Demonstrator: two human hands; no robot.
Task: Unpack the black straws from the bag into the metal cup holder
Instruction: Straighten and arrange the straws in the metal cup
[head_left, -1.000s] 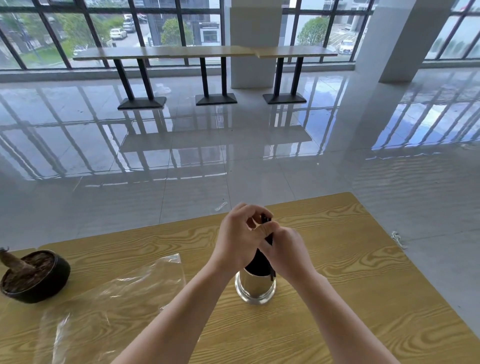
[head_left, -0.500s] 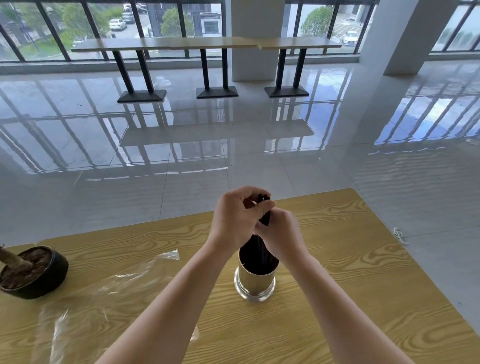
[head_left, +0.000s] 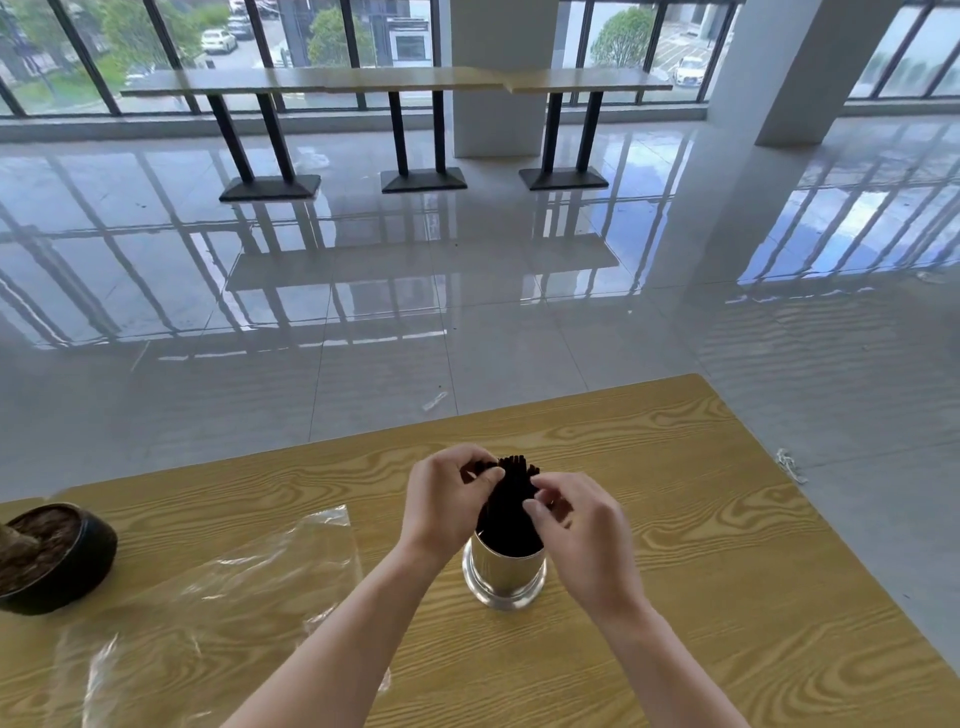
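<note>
Black straws (head_left: 510, 512) are seen upright in the metal cup holder (head_left: 505, 578) on the desk (head_left: 727, 597), their tops pinched by the left hand (head_left: 448, 501) and right hand (head_left: 582, 535), apparently for tidying; the emptied bag (head_left: 208, 597) lies left of the holder.

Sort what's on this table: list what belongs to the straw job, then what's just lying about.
Job:
black straws, standing in the cup
metal cup holder
clear plastic bag, flat on the table
left hand and right hand, at the straws

Lying about:
dark plant pot

Shiny metal cup holder (head_left: 504, 579), wood-grain table (head_left: 727, 597), clear glossy plastic bag (head_left: 218, 587).
</note>
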